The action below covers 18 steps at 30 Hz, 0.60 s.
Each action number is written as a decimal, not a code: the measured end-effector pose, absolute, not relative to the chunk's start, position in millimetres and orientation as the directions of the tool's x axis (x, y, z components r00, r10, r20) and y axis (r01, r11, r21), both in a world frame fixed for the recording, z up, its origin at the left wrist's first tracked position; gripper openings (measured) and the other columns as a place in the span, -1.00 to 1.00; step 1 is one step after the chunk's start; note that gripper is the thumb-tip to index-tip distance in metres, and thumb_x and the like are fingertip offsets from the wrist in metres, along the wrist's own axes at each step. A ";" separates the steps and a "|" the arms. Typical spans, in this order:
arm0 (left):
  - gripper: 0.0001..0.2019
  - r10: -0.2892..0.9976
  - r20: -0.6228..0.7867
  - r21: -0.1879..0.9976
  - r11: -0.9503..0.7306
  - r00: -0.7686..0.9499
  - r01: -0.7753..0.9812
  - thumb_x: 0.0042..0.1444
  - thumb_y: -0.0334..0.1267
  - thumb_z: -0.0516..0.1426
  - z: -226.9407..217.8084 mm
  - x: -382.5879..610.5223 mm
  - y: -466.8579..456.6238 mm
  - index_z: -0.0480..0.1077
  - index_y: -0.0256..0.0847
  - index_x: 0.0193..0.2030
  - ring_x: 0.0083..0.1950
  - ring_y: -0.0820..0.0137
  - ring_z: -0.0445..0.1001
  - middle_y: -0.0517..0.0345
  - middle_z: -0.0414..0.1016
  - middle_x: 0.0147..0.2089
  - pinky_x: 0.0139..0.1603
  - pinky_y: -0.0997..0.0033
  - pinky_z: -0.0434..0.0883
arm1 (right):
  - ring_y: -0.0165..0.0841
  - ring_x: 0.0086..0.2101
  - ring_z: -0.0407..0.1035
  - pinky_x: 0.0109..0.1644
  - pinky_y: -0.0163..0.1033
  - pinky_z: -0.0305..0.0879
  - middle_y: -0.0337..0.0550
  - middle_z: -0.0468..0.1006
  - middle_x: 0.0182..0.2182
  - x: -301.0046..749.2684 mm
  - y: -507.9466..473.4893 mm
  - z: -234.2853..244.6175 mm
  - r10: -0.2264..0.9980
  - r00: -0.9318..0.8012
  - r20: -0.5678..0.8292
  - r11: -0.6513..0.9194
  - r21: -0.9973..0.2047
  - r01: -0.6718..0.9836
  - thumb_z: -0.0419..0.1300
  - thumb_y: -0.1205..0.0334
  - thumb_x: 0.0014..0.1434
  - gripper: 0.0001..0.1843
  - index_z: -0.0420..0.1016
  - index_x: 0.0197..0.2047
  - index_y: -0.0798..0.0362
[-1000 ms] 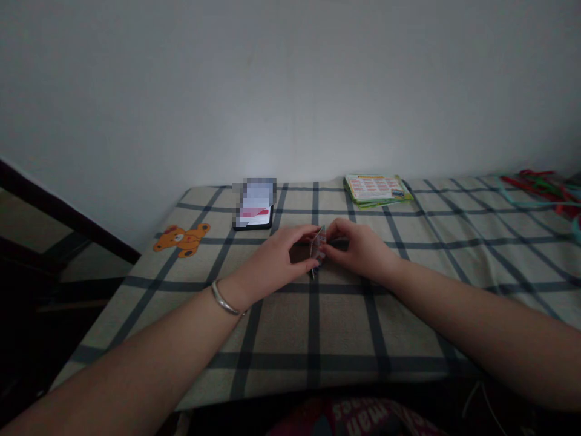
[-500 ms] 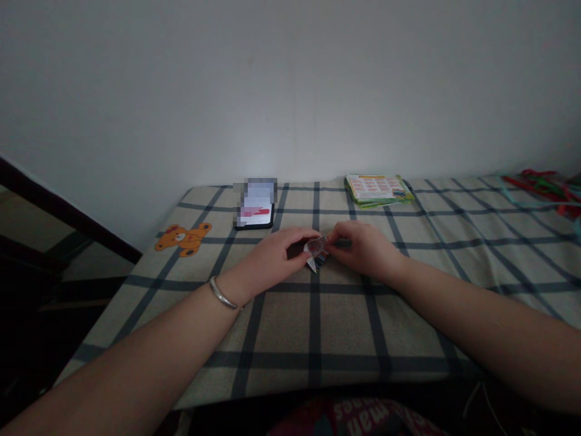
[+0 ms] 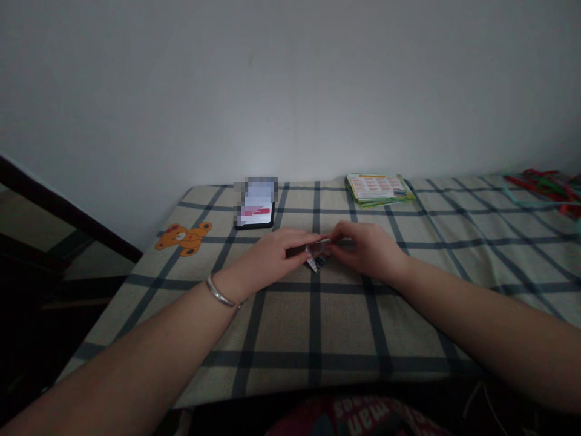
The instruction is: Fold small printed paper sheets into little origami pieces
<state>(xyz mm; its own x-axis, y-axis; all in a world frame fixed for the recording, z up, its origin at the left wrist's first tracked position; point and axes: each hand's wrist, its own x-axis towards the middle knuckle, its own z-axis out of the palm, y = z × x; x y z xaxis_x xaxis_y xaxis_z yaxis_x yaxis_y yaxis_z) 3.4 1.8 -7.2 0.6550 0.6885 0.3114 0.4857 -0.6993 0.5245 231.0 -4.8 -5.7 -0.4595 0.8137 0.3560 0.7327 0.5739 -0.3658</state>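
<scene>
A small folded piece of printed paper (image 3: pixel 314 261) is held between my two hands, just above the checked tablecloth (image 3: pixel 281 321). My left hand (image 3: pixel 276 251) pinches its left side, thumb in front and fingers behind; a silver bangle (image 3: pixel 220 292) circles that wrist. On the paper's upper right edge, the thumb and forefinger of my right hand (image 3: pixel 363 245) are closed. One pointed corner of the paper hangs down toward me. Fingers hide part of the folds.
A phone (image 3: pixel 256 206) with a lit screen lies beyond my left hand. Near the wall is a stack of printed leaflets (image 3: pixel 379 189). Red and green ribbon-like strips (image 3: pixel 544 188) lie at the far right. A bear figure (image 3: pixel 183 239) is on the cloth at left.
The paper's upper flap has tilted and now shows less of its face. My fingertips have drawn slightly closer together over its top edge. Everything else stays in place.
</scene>
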 end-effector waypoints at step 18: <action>-0.76 0.601 0.264 0.400 -0.780 0.755 0.481 0.21 -0.27 0.13 -4.7 -6.4 8.7 0.48 -0.08 0.00 0.13 0.31 0.43 0.13 0.53 0.06 0.20 0.20 0.31 | -0.32 -0.23 0.49 -0.24 -0.28 0.31 -0.16 0.62 -0.18 238.3 -1.2 -0.7 0.534 -0.777 0.334 0.845 -0.246 0.475 0.12 0.27 0.25 -0.84 0.55 -0.23 -0.04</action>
